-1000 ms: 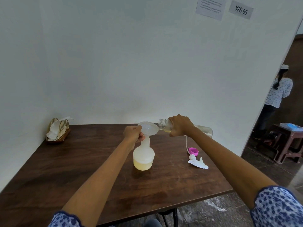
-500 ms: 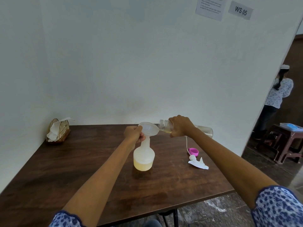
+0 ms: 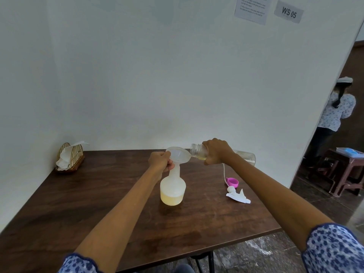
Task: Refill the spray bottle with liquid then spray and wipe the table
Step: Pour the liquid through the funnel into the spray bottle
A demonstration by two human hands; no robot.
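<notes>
Liquid is tipped from a clear bottle (image 3: 199,152), gripped whole-fisted by the right hand (image 3: 216,151), into a funnel (image 3: 178,155). The funnel's rim is pinched by the left hand (image 3: 160,161); below it the spray bottle (image 3: 173,187) stands on the table (image 3: 78,203), partly filled with yellow.

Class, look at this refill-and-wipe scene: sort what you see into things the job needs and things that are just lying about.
Needed for the job:
left hand, steadying the funnel
spray bottle
right hand, tilting the clear bottle
spray head
tissues
table

Just lying about:
pink cap
wall notices
</notes>
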